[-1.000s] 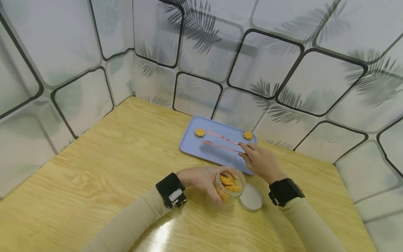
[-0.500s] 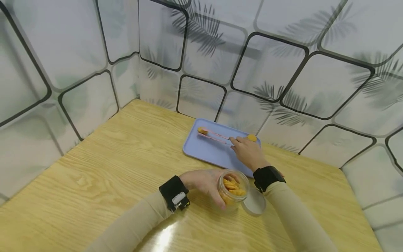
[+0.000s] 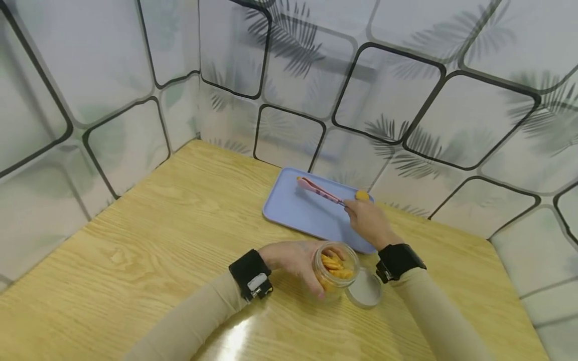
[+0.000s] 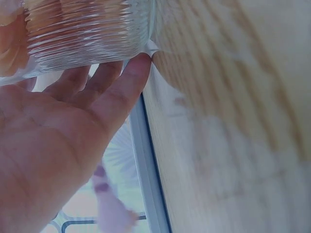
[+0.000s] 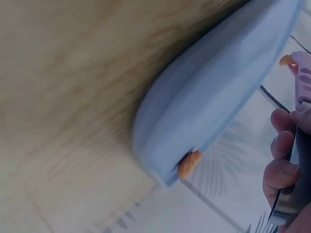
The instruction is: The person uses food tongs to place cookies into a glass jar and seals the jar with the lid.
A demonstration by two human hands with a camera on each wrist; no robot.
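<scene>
My left hand [image 3: 295, 263] grips a ridged glass jar [image 3: 337, 293], mouth open and tipped towards me, with orange-yellow biscuits [image 3: 336, 268] inside. In the left wrist view its fingers lie along the jar's side, near the tabletop. My right hand [image 3: 371, 223] holds pink tongs [image 3: 321, 191] with metal handles, their arms squeezed together over the blue tray [image 3: 293, 215]. Between the tongs' tips is a biscuit [image 5: 286, 60], mostly hidden in the head view. A second biscuit [image 3: 362, 195] lies at the tray's far right corner, beyond the right hand.
A round whitish lid [image 3: 365, 291] lies on the wooden table [image 3: 180, 215], just right of the jar. Patterned curtains [image 3: 289, 135] close in the table's far and left sides, with the tray near the far one.
The tongs have gone left to the biscuit at the tray's left end, closed on it and raised it off the tray. My right hand has since drawn back rightward. The left hand stays around the jar.
</scene>
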